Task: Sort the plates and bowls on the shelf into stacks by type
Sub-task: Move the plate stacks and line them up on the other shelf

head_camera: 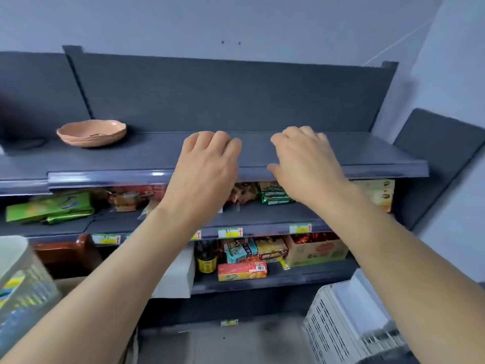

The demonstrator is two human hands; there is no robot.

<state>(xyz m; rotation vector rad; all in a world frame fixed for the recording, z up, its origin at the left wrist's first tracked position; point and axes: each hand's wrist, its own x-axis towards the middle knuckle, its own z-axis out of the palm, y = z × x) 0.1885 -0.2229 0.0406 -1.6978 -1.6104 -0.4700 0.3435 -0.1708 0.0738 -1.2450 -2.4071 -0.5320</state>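
A: Where are the person's 2 hands?
B: The left hand (207, 166) and right hand (305, 164) hover over the top shelf's (354, 160) front edge, fingers loosely curled, holding nothing.
A: And the dishes?
B: The nested pink bowls (91, 133) sit farther back, well to the left. The left hand is nearer.

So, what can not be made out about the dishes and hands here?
Head view:
- Pink dish stack: count and type unclear, rims blur together.
- Dark object at the left edge: blurred, cut off.
- Left hand and right hand: ends of fingers hidden behind knuckles, contact with top shelf unclear.
- Snack packets: partly behind wrists.
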